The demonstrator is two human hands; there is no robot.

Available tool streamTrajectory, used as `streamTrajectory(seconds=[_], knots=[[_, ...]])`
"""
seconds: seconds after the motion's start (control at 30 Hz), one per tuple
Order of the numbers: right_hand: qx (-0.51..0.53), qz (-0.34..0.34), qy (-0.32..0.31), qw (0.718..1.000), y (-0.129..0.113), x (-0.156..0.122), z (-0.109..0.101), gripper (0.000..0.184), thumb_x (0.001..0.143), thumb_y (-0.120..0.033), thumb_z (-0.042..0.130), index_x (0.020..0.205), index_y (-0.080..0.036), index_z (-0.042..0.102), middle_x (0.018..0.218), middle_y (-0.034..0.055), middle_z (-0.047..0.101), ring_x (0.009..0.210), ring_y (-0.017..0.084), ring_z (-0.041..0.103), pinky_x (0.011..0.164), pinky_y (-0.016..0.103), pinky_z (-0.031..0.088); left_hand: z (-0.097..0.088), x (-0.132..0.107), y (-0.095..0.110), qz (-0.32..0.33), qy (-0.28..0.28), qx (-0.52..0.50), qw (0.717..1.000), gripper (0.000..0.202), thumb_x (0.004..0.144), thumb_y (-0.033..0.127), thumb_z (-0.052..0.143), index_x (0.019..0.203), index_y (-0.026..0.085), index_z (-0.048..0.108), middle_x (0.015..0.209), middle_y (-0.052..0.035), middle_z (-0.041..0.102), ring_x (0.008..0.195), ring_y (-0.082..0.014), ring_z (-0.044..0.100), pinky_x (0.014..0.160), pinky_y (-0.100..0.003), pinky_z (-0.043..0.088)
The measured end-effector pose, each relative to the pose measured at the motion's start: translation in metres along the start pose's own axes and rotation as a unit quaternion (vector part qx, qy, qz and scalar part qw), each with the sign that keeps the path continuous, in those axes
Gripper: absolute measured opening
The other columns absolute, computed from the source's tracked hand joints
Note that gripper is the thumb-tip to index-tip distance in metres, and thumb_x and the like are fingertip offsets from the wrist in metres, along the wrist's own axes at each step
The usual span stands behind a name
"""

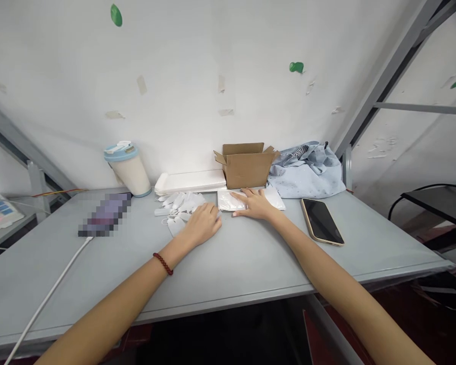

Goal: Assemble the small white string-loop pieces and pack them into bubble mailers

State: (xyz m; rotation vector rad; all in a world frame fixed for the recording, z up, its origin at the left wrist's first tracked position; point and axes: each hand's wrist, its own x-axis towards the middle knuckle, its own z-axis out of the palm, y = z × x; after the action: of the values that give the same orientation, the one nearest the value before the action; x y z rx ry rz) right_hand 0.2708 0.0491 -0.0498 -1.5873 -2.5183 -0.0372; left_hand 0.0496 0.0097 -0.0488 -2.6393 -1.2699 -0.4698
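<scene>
My right hand (255, 205) lies with its fingers spread on a flat stack of white, glossy plastic packets (228, 201) in front of the cardboard box. To its left, my left hand (202, 223), with a dark red bead bracelet (163, 264) on the wrist, is curled closed, knuckles up. What its fingers hold, if anything, is hidden. Beside and partly under that hand is a loose heap of small white strips and tags (182, 202). Behind the heap lies a stack of long white sheets or sleeves (192, 180).
An open cardboard box (247, 170) stands against the wall by a light blue cloth bundle (307, 172). A phone (322, 221) lies right; a tumbler (131, 170) stands left. A blurred-out device (105, 214) has a white cable (53, 291) running to the grey table's (243, 263) front edge.
</scene>
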Motion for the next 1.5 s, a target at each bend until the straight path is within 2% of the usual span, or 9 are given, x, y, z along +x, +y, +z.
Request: streamTrajectory(seconds=[0.1, 0.27, 0.43, 0.8, 0.9, 1.03, 1.2, 1.33, 1.5], knots=[[-0.012, -0.031, 0.033, 0.999, -0.004, 0.0, 0.004, 0.078, 0.076, -0.075, 0.043, 0.142, -0.032, 0.036, 0.141, 0.0162, 0.042, 0.128, 0.033, 0.038, 0.098, 0.051, 0.029, -0.002, -0.003, 0.003, -0.005, -0.002, 0.047, 0.999, 0.018, 0.086, 0.021, 0.041, 0.089, 0.013, 0.057, 0.088, -0.0134, 0.061, 0.089, -0.0273, 0.055, 0.078, -0.039, 0.043], [-0.005, -0.067, 0.058, 0.996, -0.01, 0.001, 0.007, 0.077, 0.079, -0.072, 0.042, 0.139, -0.024, 0.041, 0.13, 0.0158, 0.053, 0.115, 0.029, 0.05, 0.094, 0.043, 0.032, -0.001, 0.0, 0.005, -0.037, 0.014, 0.062, 0.997, 0.035, 0.084, 0.017, 0.043, 0.118, 0.008, 0.049, 0.093, -0.0141, 0.062, 0.09, -0.0278, 0.055, 0.077, -0.038, 0.042], [0.009, -0.098, 0.069, 0.993, -0.009, 0.001, 0.006, 0.072, 0.08, -0.067, 0.047, 0.137, -0.023, 0.045, 0.129, 0.014, 0.054, 0.116, 0.027, 0.05, 0.093, 0.041, 0.031, -0.002, -0.001, 0.006, -0.049, -0.01, 0.089, 0.995, 0.018, 0.083, 0.015, 0.043, 0.092, 0.012, 0.058, 0.088, -0.015, 0.06, 0.091, -0.0298, 0.053, 0.076, -0.04, 0.041], [0.014, -0.111, 0.063, 0.992, -0.005, 0.007, 0.008, 0.069, 0.084, -0.067, 0.041, 0.137, -0.023, 0.045, 0.133, 0.015, 0.05, 0.118, 0.028, 0.047, 0.096, 0.042, 0.031, -0.008, 0.003, 0.005, -0.073, 0.022, 0.119, 0.99, 0.026, 0.089, 0.021, 0.039, 0.09, 0.009, 0.062, 0.092, -0.017, 0.06, 0.098, -0.0302, 0.05, 0.078, -0.039, 0.04], [0.015, -0.129, 0.064, 0.989, -0.002, 0.012, 0.008, 0.069, 0.084, -0.067, 0.04, 0.137, -0.023, 0.046, 0.132, 0.0152, 0.051, 0.116, 0.028, 0.047, 0.096, 0.042, 0.031, -0.012, 0.015, -0.008, -0.11, 0.04, 0.093, 0.989, 0.032, 0.092, 0.024, 0.035, 0.092, 0.01, 0.064, 0.093, -0.0153, 0.062, 0.097, -0.0279, 0.051, 0.079, -0.038, 0.04], [0.011, -0.139, 0.063, 0.988, 0.0, 0.018, 0.009, 0.069, 0.083, -0.067, 0.04, 0.137, -0.025, 0.046, 0.132, 0.0156, 0.049, 0.117, 0.029, 0.046, 0.096, 0.043, 0.032, -0.019, 0.045, -0.043, -0.139, 0.033, 0.104, 0.984, 0.032, 0.091, 0.02, 0.037, 0.092, 0.011, 0.067, 0.092, -0.0159, 0.063, 0.097, -0.0288, 0.05, 0.075, -0.037, 0.039], [0.01, -0.127, 0.081, 0.989, -0.002, 0.018, 0.009, 0.067, 0.083, -0.066, 0.043, 0.134, -0.023, 0.049, 0.132, 0.0167, 0.047, 0.121, 0.03, 0.041, 0.099, 0.045, 0.03, -0.02, 0.073, -0.085, -0.103, -0.031, 0.093, 0.99, 0.024, 0.085, 0.02, 0.049, 0.089, 0.014, 0.072, 0.087, -0.0149, 0.067, 0.096, -0.0296, 0.049, 0.073, -0.036, 0.036], [0.016, -0.128, 0.091, 0.988, -0.003, 0.017, 0.008, 0.067, 0.082, -0.066, 0.045, 0.132, -0.023, 0.051, 0.134, 0.0164, 0.045, 0.122, 0.03, 0.039, 0.1, 0.046, 0.03, -0.019, 0.077, -0.097, -0.059, -0.035, 0.099, 0.993, 0.027, 0.085, 0.018, 0.046, 0.083, 0.015, 0.073, 0.084, -0.0137, 0.068, 0.092, -0.0281, 0.048, 0.069, -0.035, 0.034], [0.021, -0.126, 0.095, 0.987, -0.001, 0.018, 0.009, 0.069, 0.081, -0.069, 0.044, 0.134, -0.024, 0.049, 0.131, 0.0158, 0.046, 0.121, 0.03, 0.039, 0.1, 0.046, 0.03, -0.019, 0.072, -0.096, -0.035, -0.021, 0.129, 0.991, 0.029, 0.086, 0.017, 0.044, 0.073, 0.015, 0.07, 0.076, -0.0137, 0.066, 0.086, -0.0269, 0.048, 0.064, -0.034, 0.032]])
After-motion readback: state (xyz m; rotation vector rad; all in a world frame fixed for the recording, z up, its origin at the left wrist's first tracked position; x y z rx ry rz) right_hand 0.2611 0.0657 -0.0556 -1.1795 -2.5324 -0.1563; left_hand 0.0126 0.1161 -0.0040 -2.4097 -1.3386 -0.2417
